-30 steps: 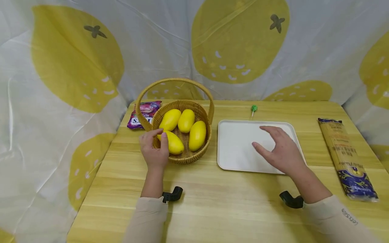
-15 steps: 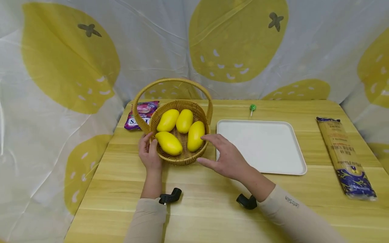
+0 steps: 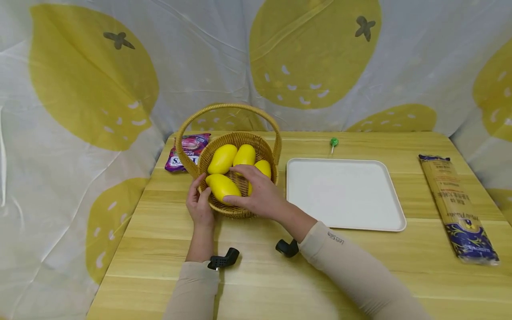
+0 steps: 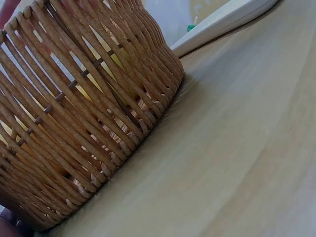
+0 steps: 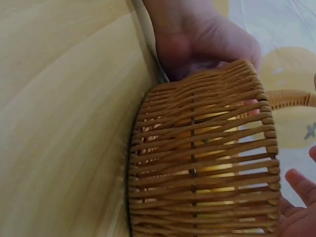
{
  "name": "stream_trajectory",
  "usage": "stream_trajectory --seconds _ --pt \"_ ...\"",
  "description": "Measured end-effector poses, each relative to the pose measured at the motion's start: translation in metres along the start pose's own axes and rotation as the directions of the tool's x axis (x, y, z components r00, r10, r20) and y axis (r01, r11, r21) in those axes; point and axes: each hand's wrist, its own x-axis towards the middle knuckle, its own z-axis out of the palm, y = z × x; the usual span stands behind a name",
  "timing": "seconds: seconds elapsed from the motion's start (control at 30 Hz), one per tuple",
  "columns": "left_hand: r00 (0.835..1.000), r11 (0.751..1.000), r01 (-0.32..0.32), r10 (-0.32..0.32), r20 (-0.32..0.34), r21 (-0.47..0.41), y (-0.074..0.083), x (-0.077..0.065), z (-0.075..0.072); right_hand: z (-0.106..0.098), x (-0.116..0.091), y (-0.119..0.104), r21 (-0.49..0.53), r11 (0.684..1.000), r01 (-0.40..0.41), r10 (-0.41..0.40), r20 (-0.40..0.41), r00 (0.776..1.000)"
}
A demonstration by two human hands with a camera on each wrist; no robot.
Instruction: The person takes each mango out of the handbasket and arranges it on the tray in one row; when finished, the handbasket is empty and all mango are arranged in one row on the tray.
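Observation:
A wicker basket [image 3: 235,213] with a tall arched handle stands on the wooden table and holds several yellow mangoes. My left hand [image 3: 201,211] grips the basket's left rim; in the right wrist view this hand [image 5: 202,39] is curled against the wicker. Over the basket reaches my right hand [image 3: 262,194], thumb and fingers spread around the front mango [image 3: 221,186]. Its thumb overlaps that mango's right end; whether it touches cannot be told. The right mango [image 3: 263,167] is partly hidden behind this hand. Basket wicker [image 4: 89,108] fills much of the left wrist view.
A white tray [image 3: 346,195] lies right of the basket, with a green lollipop [image 3: 334,142] behind it. Farther right is a pack of noodles [image 3: 456,204]. A purple snack bag [image 3: 188,151] sits behind the basket's left side. Lemon-patterned cloth hangs behind the table.
My right hand has moved left from above the tray to over the basket. My left hand has lowered from above the mango to the basket's left rim.

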Motion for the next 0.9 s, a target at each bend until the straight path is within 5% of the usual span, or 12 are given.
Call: stream_trajectory --seconds 0.47,0.9 --pt "1.0 0.999 0.019 -0.019 -0.01 0.032 0.002 0.002 -0.001 0.023 0.04 0.002 -0.113 0.994 0.0 0.021 0.188 0.982" --pt "0.999 0.998 0.051 -0.051 -0.013 0.038 0.003 0.001 -0.001 0.035 0.05 0.002 -0.248 0.969 0.0 0.072 0.28 0.957"
